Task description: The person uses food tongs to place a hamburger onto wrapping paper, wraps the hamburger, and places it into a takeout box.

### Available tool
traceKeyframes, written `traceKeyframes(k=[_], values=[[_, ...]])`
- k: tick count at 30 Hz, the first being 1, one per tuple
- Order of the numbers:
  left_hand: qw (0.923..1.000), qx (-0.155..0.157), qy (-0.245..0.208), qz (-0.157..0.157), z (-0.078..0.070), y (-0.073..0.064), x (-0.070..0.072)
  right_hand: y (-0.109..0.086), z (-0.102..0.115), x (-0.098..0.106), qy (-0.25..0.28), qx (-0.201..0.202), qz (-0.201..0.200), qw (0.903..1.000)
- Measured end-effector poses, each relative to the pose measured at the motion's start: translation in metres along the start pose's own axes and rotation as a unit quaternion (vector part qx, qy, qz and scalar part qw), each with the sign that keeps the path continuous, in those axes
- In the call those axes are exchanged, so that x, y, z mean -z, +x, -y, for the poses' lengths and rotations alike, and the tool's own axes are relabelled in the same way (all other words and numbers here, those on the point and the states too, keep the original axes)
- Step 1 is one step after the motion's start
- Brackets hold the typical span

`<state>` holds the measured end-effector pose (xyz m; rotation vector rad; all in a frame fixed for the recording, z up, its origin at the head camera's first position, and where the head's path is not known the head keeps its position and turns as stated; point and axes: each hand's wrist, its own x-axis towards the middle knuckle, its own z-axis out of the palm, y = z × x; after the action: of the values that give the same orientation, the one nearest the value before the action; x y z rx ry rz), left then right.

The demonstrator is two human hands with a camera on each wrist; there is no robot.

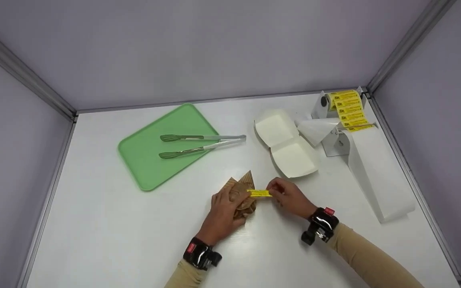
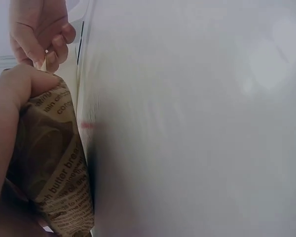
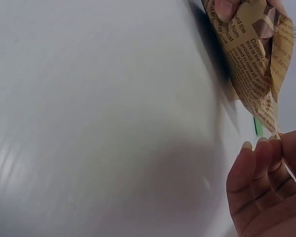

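Observation:
A bundle wrapped in brown printed food paper [image 1: 247,207] rests on the white table, its pointed paper corners sticking up; what it contains is hidden. My left hand [image 1: 221,214] grips it from the left, with the thumb lying over the paper in the left wrist view. Between the two hands stretches a yellow label [image 1: 259,193], its left end on the bundle by the left hand's fingers. On the right, my right hand [image 1: 293,199] pinches the label's other end between thumb and fingertips. The right wrist view shows the printed paper [image 3: 249,64] and the pinching fingers [image 3: 241,173].
Behind the bundle, a green tray [image 1: 146,168] carries metal tongs [image 1: 204,149] that overhang its right edge. An opened white clamshell box [image 1: 294,158] stands beyond the right hand. At the back right, a dispenser holds a yellow label roll [image 1: 348,108], with white backing paper [image 1: 382,180] trailing forward.

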<state>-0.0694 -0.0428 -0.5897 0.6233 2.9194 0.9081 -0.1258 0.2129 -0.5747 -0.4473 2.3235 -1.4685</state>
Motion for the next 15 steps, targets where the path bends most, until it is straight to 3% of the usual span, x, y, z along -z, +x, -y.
traceKeyframes(k=[8,15], values=[[0.9971,0.033,-0.066,-0.015,0.0,-0.005,-0.001,0.001,0.001,-0.009,0.018,-0.014,0.013,0.9997],[0.9937,0.031,-0.1,-0.042,0.002,-0.005,-0.004,0.002,0.004,-0.02,0.02,-0.001,0.014,0.9997]])
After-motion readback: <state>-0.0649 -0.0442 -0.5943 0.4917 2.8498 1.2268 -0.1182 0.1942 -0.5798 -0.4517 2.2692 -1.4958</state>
